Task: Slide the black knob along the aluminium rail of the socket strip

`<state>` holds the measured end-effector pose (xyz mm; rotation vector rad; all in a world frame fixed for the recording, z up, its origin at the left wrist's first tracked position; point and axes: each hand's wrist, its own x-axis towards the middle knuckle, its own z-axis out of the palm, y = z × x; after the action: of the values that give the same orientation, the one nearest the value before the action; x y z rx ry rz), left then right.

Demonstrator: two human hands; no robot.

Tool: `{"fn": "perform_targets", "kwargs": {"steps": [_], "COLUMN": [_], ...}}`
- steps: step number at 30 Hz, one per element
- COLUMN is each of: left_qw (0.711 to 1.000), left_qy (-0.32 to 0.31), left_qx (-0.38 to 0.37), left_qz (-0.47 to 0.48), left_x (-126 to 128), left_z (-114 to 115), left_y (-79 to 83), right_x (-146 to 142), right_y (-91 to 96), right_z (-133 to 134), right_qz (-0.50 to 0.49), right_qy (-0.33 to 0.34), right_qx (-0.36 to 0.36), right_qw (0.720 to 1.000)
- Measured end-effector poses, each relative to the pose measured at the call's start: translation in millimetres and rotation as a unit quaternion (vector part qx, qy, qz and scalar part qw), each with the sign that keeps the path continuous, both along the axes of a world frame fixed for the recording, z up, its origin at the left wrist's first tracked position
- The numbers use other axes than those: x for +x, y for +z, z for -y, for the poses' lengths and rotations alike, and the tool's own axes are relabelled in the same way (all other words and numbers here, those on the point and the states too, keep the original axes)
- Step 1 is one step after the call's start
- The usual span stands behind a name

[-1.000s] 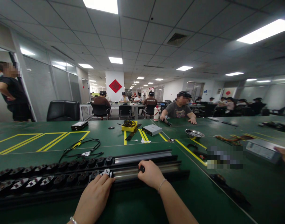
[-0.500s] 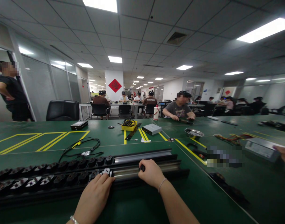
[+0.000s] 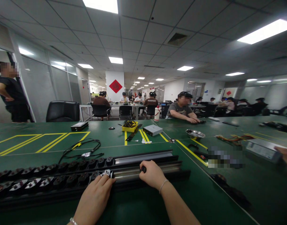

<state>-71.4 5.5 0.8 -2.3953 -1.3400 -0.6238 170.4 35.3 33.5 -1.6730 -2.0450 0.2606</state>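
Near rail (image 3: pixel 126 175) lies on tabletop (image 3: pixel 129 207), around 6 o'clock; black modules (image 3: pixel 72 180) fill its 9 o'clock side. Left hand (image 3: pixel 98 191), 7 o'clock, rests over row's end by silver-topped piece (image 3: pixel 107 172); cannot tell if grip pinches. Right hand (image 3: pixel 153 174), 6 o'clock, grip curled round small black part (image 3: pixel 143 169). Step, judged: working parts along near rail. Next move seems to call for steady left hand, controlled right.

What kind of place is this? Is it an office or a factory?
Maybe a bit of both: it looks like an office-style room used as a workshop. The green table has yellow lines, black rails hold small parts, and people sit farther back.
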Motion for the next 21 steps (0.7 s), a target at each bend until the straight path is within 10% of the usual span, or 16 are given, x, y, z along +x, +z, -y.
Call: {"fn": "perform_targets", "kwargs": {"steps": [21], "left_qw": [1.0], "left_qy": [0.001], "left_qx": [0.001], "left_qz": [0.0], "left_x": [1.1], "left_z": [-1.9], "left_y": [-0.9], "right_x": [2.4], "right_y": [-6.8], "right_z": [-4.5], "right_qz": [-0.003], "right_qy": [0.007], "right_qx": [-0.005], "right_qw": [1.0]}}
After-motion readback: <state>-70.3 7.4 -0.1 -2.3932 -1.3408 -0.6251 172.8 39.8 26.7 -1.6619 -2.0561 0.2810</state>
